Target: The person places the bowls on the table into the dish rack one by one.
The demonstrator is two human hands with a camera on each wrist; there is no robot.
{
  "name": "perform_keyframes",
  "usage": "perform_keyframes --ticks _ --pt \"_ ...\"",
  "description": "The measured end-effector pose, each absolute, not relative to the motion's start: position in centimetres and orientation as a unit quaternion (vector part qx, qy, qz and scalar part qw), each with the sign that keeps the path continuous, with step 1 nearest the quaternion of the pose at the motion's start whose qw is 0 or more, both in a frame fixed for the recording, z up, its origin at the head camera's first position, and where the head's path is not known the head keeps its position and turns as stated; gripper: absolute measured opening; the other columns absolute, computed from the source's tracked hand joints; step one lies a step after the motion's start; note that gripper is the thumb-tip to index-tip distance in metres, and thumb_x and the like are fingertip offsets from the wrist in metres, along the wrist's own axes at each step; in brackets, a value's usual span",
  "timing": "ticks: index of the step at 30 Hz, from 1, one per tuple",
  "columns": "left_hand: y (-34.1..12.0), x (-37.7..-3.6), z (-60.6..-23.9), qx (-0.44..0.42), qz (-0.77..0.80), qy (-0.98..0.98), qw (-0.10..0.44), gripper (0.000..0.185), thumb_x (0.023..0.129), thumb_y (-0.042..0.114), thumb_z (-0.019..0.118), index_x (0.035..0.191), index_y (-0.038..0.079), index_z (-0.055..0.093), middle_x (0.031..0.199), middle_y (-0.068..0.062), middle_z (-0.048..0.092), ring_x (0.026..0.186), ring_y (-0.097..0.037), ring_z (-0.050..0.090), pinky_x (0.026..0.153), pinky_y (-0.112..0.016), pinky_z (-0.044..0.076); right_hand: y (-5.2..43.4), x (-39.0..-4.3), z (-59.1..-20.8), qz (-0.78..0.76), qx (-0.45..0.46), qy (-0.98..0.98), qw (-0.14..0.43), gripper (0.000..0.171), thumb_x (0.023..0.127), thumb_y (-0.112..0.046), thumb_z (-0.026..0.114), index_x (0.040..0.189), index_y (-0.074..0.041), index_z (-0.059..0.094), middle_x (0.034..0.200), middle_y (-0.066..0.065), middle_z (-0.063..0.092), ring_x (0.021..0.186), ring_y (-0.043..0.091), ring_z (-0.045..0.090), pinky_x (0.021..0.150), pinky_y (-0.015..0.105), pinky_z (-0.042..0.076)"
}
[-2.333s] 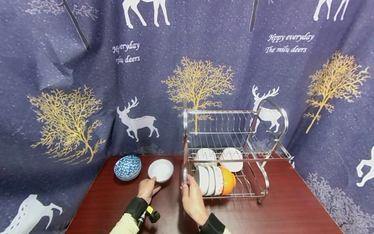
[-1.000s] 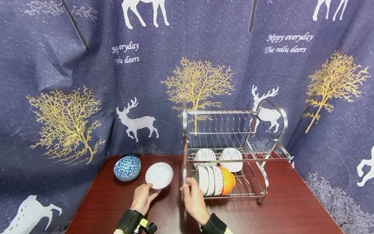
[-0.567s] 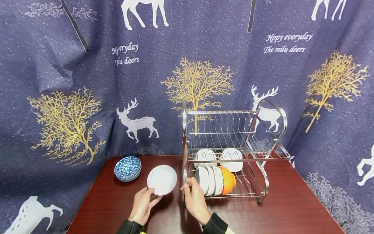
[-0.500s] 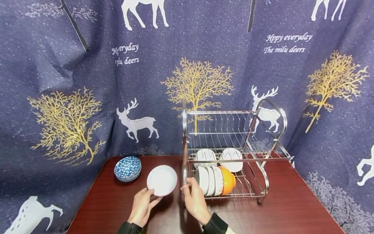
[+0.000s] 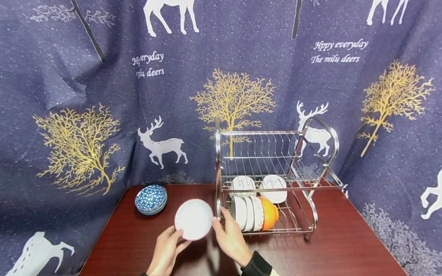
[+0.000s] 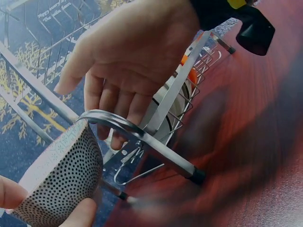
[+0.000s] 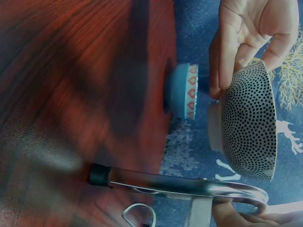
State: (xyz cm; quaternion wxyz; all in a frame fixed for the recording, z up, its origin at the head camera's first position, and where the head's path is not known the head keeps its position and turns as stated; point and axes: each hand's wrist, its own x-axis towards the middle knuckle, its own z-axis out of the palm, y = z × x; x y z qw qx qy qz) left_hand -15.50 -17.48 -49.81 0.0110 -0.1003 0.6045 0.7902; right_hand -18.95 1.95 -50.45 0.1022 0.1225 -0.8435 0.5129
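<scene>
A bowl (image 5: 193, 219) with a pale inside and black dots over its outside (image 7: 248, 123) is tilted in the air, left of the metal dish rack. My left hand (image 5: 165, 249) pinches its near-left rim, thumb at the edge and fingers underneath. Close by, my right hand (image 5: 232, 238) is at the rack's front left post. In the left wrist view, that right hand (image 6: 137, 52) has its thumb spread away and its fingers extended behind the curved metal frame (image 6: 128, 126). Its thumb tip looks close to the bowl's right rim; contact cannot be told.
The two-tier dish rack (image 5: 281, 189) bears white bowls (image 5: 243, 186) and an orange bowl (image 5: 270, 213) on its lower level. Stacked blue-patterned bowls (image 5: 150, 198) stand at the table's (image 5: 310, 257) back left. A printed curtain (image 5: 193, 92) hangs behind.
My left hand has raised the dotted bowl off the table and brought it nearer and slightly right. My right hand's thumb has come off the rack post and spread left towards the bowl.
</scene>
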Motion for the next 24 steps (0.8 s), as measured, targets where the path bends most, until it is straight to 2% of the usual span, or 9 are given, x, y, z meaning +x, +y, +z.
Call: perform_keyframes --ticks 5,7,12,15,19,21,24 --pt "-17.3 -15.0 -49.3 -0.093 0.788 0.608 0.007 0.045 0.094 0.002 0.044 0.130 -0.022 0.034 0.122 -0.028 0.048 0.097 -0.020 0.061 0.085 -0.038 0.052 2.2 -18.6 -49.9 0.499 0.148 -0.847 0.111 0.057 0.097 -0.036 0.053 0.142 -0.004 0.040 0.142 0.014 0.045 0.130 0.024 0.043 0.106 0.044 0.035" --pt "-17.2 -14.8 -49.1 -0.089 0.785 0.613 0.002 0.044 0.093 0.002 0.046 0.129 -0.021 0.036 0.120 -0.026 0.051 0.095 -0.020 0.062 0.084 -0.038 0.053 2.3 -18.4 -49.7 0.491 0.158 -0.848 0.118 0.052 0.097 -0.034 0.054 0.140 -0.005 0.045 0.145 0.015 0.042 0.132 0.027 0.040 0.107 0.046 0.032" --pt "-16.8 -14.3 -48.7 -0.075 0.774 0.629 -0.008 0.043 0.091 0.001 0.048 0.128 -0.019 0.041 0.110 -0.022 0.060 0.091 -0.018 0.064 0.079 -0.038 0.055 2.7 -18.1 -49.5 0.486 0.178 -0.845 0.138 0.034 0.095 -0.025 0.056 0.125 -0.009 0.060 0.143 0.017 0.044 0.130 0.033 0.042 0.104 0.053 0.034" --pt "-16.7 -14.1 -48.5 -0.067 0.774 0.629 -0.006 0.045 0.090 0.001 0.048 0.130 -0.019 0.041 0.107 -0.020 0.062 0.090 -0.017 0.065 0.079 -0.038 0.055 2.9 -17.9 -49.3 0.490 0.184 -0.837 0.158 0.030 0.093 -0.022 0.060 0.121 -0.010 0.064 0.137 0.012 0.051 0.122 0.028 0.051 0.100 0.048 0.040" --pt "-16.7 -14.0 -48.4 -0.053 0.784 0.618 -0.006 0.045 0.089 -0.002 0.048 0.129 -0.020 0.041 0.103 -0.018 0.062 0.088 -0.018 0.065 0.078 -0.039 0.055 3.1 -16.8 -47.4 0.529 0.186 -0.811 0.168 0.026 0.088 -0.010 0.065 0.114 -0.006 0.066 0.111 0.005 0.062 0.093 0.015 0.060 0.082 0.034 0.050" --pt "-16.7 -13.9 -48.3 -0.039 0.791 0.611 -0.007 0.044 0.088 -0.003 0.048 0.127 -0.021 0.041 0.103 -0.017 0.063 0.087 -0.018 0.065 0.077 -0.040 0.055 3.3 -16.5 -47.0 0.560 0.185 -0.795 0.145 0.025 0.088 -0.006 0.065 0.113 -0.005 0.065 0.101 0.003 0.063 0.080 0.010 0.058 0.072 0.027 0.051" --pt "-16.7 -13.8 -48.1 -0.019 0.800 0.599 -0.002 0.040 0.089 -0.003 0.048 0.123 -0.022 0.043 0.102 -0.014 0.063 0.087 -0.020 0.066 0.077 -0.040 0.055 3.7 -16.6 -47.2 0.611 0.193 -0.764 0.076 0.027 0.092 -0.007 0.061 0.118 -0.001 0.060 0.102 0.008 0.064 0.082 0.010 0.061 0.072 0.026 0.051"
